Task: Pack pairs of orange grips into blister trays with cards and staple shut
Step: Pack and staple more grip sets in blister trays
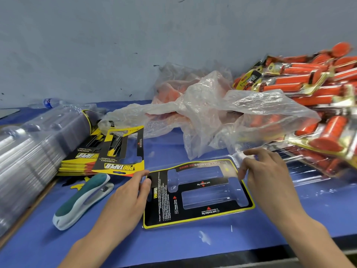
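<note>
A clear blister tray (197,192) with a black and yellow card inside lies flat on the blue table, its two grip cavities empty. My left hand (125,198) pinches the tray's left edge. My right hand (264,176) holds the tray's far right corner, where clear plastic lifts up. Loose orange grips (168,97) show through a crumpled plastic bag (208,115) behind the tray. A green and white stapler (85,200) lies left of my left hand.
A stack of black and yellow cards (116,151) sits at the left, beside nested clear trays (34,149). Finished packs of orange grips (313,97) pile up at the right. A water bottle (48,103) lies by the wall.
</note>
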A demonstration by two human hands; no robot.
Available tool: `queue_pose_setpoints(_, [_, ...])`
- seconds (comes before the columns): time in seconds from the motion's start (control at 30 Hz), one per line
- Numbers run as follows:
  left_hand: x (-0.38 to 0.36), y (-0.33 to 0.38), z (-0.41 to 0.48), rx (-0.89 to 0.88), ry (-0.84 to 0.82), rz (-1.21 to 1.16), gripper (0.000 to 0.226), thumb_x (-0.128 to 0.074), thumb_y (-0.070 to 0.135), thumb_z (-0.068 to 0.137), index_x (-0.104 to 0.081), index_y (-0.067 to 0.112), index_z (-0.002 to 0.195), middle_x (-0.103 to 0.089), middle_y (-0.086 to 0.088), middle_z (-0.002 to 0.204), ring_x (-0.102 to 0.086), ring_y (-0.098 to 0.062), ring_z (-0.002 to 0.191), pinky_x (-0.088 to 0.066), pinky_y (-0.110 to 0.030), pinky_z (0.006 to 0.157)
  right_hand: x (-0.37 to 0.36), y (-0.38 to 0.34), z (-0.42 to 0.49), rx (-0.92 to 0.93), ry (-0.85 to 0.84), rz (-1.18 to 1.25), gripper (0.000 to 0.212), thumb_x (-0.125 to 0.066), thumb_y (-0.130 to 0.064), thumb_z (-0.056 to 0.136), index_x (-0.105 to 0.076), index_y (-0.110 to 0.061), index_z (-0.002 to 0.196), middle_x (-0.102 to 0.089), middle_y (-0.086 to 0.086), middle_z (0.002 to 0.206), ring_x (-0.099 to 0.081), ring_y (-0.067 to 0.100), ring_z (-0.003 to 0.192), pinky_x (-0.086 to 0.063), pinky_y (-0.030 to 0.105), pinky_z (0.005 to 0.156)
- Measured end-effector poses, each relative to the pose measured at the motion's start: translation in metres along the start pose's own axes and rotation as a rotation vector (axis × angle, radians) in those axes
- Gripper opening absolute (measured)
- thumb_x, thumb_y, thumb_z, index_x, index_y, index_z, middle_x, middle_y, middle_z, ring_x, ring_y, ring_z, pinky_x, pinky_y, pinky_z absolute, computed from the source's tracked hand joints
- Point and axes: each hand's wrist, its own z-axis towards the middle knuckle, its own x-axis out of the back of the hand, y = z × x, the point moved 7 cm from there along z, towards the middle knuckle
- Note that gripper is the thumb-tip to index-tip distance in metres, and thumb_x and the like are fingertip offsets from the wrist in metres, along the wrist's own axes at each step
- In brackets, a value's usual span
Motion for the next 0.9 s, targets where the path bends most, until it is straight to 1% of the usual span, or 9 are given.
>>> queue_pose_setpoints(0.1, [-0.001, 0.000, 0.000, -0.007, 0.002, 0.023, 0.045, -0.017, 0.064, 0.091, -0.035, 0.047, 0.129, -0.065, 0.015, 0.099, -0.059, -0.010, 0.094, -0.042, -0.030, 0.066, -0.004, -0.003, 0.000, 0.041, -0.032, -0.017, 0.042, -0.074, 0.015, 0.053, -0.061, -0.025, 0.050, -0.068, 0.011, 0.106, -0.058, 0.039, 0.104, -0.043, 0.053, 0.093])
queue_pose_setpoints(0.17, [-0.001, -0.001, 0.000, -0.002, 0.003, 0.022, 0.041, -0.020, 0.061, 0.095, -0.035, 0.046, 0.130, -0.065, 0.015, 0.101, -0.060, -0.012, 0.096, -0.044, -0.033, 0.069, -0.010, -0.002, 0.000, 0.036, -0.084, -0.026, 0.043, -0.074, 0.014, 0.055, -0.062, -0.027, 0.048, -0.068, 0.010, 0.110, -0.058, 0.038, 0.110, -0.040, 0.057, 0.100])
queue_pose_setpoints(0.27, [-0.002, -0.002, 0.001, 0.003, 0.002, 0.023, 0.037, -0.024, 0.057, 0.098, -0.034, 0.046, 0.131, -0.066, 0.014, 0.103, -0.061, -0.013, 0.098, -0.047, -0.036, 0.072, -0.014, -0.002, 0.000, 0.043, -0.115, -0.033, 0.044, -0.073, 0.012, 0.059, -0.063, -0.030, 0.050, -0.068, 0.009, 0.114, -0.057, 0.037, 0.116, -0.034, 0.057, 0.106])
queue_pose_setpoints(0.4, [-0.001, -0.001, 0.000, -0.007, 0.012, 0.018, 0.037, -0.025, 0.056, 0.098, -0.035, 0.044, 0.132, -0.066, 0.017, 0.099, -0.061, -0.011, 0.095, -0.047, -0.036, 0.073, -0.007, -0.002, 0.001, 0.078, -0.013, -0.032, 0.043, -0.076, 0.015, 0.055, -0.062, -0.026, 0.054, -0.069, 0.010, 0.105, -0.060, 0.039, 0.101, -0.045, 0.057, 0.094])
queue_pose_setpoints(0.47, [0.000, -0.001, 0.000, -0.011, 0.015, 0.014, 0.037, -0.025, 0.056, 0.098, -0.036, 0.044, 0.131, -0.066, 0.018, 0.098, -0.061, -0.010, 0.094, -0.049, -0.036, 0.073, -0.004, 0.001, 0.001, 0.056, 0.023, -0.045, 0.038, -0.078, 0.012, 0.056, -0.062, -0.023, 0.056, -0.069, 0.010, 0.102, -0.060, 0.039, 0.097, -0.046, 0.055, 0.093])
queue_pose_setpoints(0.63, [-0.001, -0.002, 0.000, 0.005, 0.003, 0.005, 0.035, -0.024, 0.058, 0.097, -0.033, 0.047, 0.129, -0.065, 0.018, 0.099, -0.062, -0.010, 0.096, -0.051, -0.036, 0.071, -0.010, 0.002, -0.002, 0.045, -0.030, -0.088, 0.034, -0.079, 0.009, 0.057, -0.064, -0.022, 0.054, -0.068, 0.014, 0.108, -0.059, 0.041, 0.106, -0.041, 0.057, 0.098])
queue_pose_setpoints(0.73, [0.000, -0.001, 0.000, -0.001, 0.013, 0.007, 0.039, -0.024, 0.059, 0.096, -0.035, 0.045, 0.131, -0.065, 0.019, 0.096, -0.061, -0.009, 0.091, -0.046, -0.031, 0.067, -0.009, -0.002, -0.002, 0.064, -0.011, -0.081, 0.036, -0.080, 0.010, 0.054, -0.063, -0.022, 0.053, -0.069, 0.013, 0.107, -0.059, 0.041, 0.106, -0.041, 0.057, 0.099])
queue_pose_setpoints(0.83, [0.003, 0.000, 0.000, 0.000, 0.031, 0.000, 0.037, -0.026, 0.056, 0.098, -0.036, 0.043, 0.132, -0.064, 0.020, 0.090, -0.060, -0.007, 0.086, -0.039, -0.023, 0.061, -0.003, -0.009, 0.000, 0.094, 0.052, -0.070, 0.037, -0.081, 0.010, 0.053, -0.061, -0.020, 0.056, -0.069, 0.011, 0.104, -0.058, 0.039, 0.100, -0.044, 0.052, 0.093])
queue_pose_setpoints(0.9, [0.012, 0.000, 0.001, 0.009, 0.087, -0.006, 0.034, -0.030, 0.053, 0.099, -0.040, 0.042, 0.130, -0.063, 0.018, 0.082, -0.058, -0.005, 0.078, -0.036, -0.020, 0.059, 0.001, -0.016, 0.001, 0.118, 0.099, -0.051, 0.037, -0.078, 0.012, 0.055, -0.059, -0.020, 0.059, -0.068, 0.009, 0.104, -0.057, 0.037, 0.098, -0.043, 0.049, 0.091])
